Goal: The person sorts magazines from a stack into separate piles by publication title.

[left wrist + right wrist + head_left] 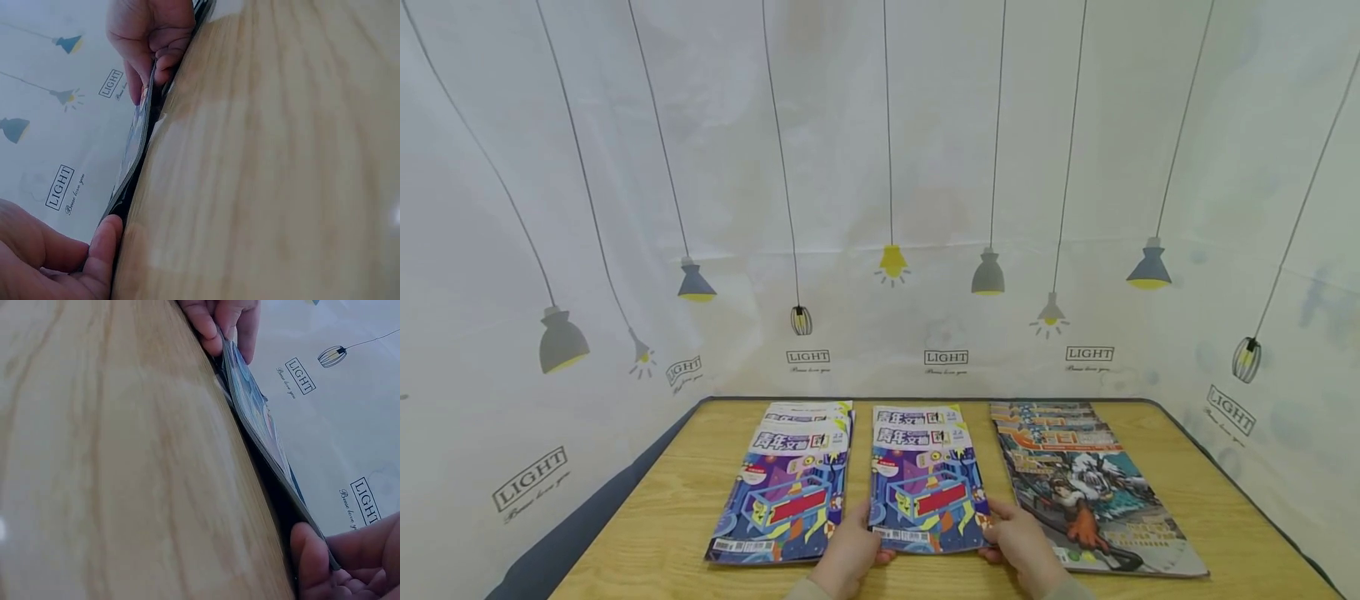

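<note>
A purple magazine (pixel 925 492) with Chinese lettering is at the middle of the wooden table, lying over another copy (pixel 898 414) whose top edge shows behind it. My left hand (pixel 850 546) grips its near left corner between thumb and fingers. At the near right corner, my right hand (pixel 1021 542) pinches it the same way. In the left wrist view, the magazine's near edge (pixel 134 159) bows, with a dark gap between it and the table. The right wrist view shows the right thumb on top and a fingertip (pixel 310 553) underneath.
Left of the hands lies a fanned stack of the same purple magazines (pixel 782 500). To the right is an overlapping stack of magazines with a grey and orange cover (pixel 1093 500). A white curtain (pixel 880 167) printed with lamps surrounds the wooden table (pixel 640 508) at the back and sides.
</note>
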Tool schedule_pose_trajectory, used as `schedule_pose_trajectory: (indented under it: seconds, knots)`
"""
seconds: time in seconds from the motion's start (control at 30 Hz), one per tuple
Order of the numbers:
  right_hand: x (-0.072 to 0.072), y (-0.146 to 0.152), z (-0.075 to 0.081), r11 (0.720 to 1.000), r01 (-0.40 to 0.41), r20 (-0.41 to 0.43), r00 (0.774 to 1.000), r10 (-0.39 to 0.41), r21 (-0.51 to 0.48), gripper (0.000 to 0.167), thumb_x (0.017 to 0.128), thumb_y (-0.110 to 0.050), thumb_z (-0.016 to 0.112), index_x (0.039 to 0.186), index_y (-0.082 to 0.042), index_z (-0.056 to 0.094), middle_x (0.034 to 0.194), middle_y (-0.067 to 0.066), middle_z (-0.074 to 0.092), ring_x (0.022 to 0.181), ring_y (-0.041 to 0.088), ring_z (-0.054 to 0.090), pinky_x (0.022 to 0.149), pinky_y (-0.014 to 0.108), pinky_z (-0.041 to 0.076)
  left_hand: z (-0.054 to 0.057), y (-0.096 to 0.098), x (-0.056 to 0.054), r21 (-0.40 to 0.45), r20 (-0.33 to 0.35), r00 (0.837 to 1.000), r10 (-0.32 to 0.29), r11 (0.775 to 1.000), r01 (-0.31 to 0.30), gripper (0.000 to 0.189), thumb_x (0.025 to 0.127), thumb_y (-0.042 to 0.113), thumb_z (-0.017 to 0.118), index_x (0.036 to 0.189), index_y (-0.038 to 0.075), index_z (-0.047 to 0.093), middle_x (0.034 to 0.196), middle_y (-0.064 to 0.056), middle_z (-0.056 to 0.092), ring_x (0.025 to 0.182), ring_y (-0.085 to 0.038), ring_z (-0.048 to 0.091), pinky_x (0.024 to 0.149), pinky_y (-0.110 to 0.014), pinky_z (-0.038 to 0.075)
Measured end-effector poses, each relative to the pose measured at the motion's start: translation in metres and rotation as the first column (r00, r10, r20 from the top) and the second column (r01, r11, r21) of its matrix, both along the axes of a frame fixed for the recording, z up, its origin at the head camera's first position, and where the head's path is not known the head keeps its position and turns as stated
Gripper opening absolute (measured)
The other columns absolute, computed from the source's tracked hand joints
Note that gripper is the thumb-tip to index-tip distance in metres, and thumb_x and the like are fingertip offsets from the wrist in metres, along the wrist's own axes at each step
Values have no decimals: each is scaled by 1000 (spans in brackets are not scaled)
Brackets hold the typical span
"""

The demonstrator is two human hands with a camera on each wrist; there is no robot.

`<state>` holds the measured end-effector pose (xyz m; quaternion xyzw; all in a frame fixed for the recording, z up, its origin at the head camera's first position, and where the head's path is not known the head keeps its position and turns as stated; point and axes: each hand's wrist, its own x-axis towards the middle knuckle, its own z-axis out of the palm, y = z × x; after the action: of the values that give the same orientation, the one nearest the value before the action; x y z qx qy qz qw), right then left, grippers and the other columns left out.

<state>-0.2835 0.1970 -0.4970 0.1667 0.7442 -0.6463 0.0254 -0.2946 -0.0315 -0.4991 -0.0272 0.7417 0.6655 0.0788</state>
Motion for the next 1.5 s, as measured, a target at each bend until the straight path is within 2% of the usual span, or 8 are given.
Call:
schedule_pose_trajectory:
  seconds: [0.37,0.7,0.87,1.03,1.13,1.23,1.37,1.5]
  knots:
    - [4,1,4,997,42,-31,999,-44,-61,59,82,15,49,140,13,36,110,26,59,67,17,60,56,30,54,2,6,6,72,-12,999,53,996,-52,65,80,-22,36,144,-14,23,131,-33,45,79,-21,58,63,-29,55]
    - [10,-4,17,993,24,-66,997,-31,-112,60,81,16,49,139,16,35,92,16,64,67,16,60,57,30,53,15,-6,8,69,6,1000,4,998,-4,62,84,-20,37,144,-15,22,130,-35,45,75,-20,61,65,-30,55]
    - [15,-16,24,993,0,-110,994,-13,-118,62,79,16,50,139,16,35,90,15,61,68,15,58,57,29,53,19,-22,8,49,20,999,-26,998,25,64,84,-18,38,145,-14,18,135,-39,36,77,-20,61,67,-30,55]
    - [17,-33,28,986,-58,-147,989,35,-154,63,79,16,49,140,16,31,89,13,58,68,13,59,58,27,54,26,-44,11,14,19,1000,-21,1000,21,66,84,-16,41,145,-14,17,119,-34,44,74,-19,63,67,-30,55]
    - [17,-46,31,980,-110,-164,983,83,-166,62,81,15,49,141,17,30,88,10,56,69,12,58,59,27,54,29,-59,15,-8,-2,1000,11,1000,-11,66,84,-15,42,145,-15,18,108,-28,41,69,-20,63,67,-31,56]
    - [17,-61,34,971,-150,-170,978,119,-184,62,84,13,49,142,16,28,89,8,56,71,11,57,61,27,54,32,-75,18,-17,-13,999,41,999,-41,65,85,-15,42,145,-14,19,113,-35,36,68,-20,62,68,-32,57]
    - [16,-85,36,964,-177,-184,973,140,-199,61,85,13,49,141,16,28,89,8,54,70,12,55,62,27,54,36,-97,20,-96,34,996,79,993,-75,63,87,-14,43,146,-11,21,131,-43,30,71,-20,63,67,-32,56]
    - [14,-106,35,959,-187,-192,970,147,-211,60,83,14,50,141,16,31,88,8,55,69,12,56,60,26,54,38,-117,21,-184,92,989,111,978,-93,61,88,-12,44,146,-10,24,122,-38,43,71,-20,64,67,-31,55]
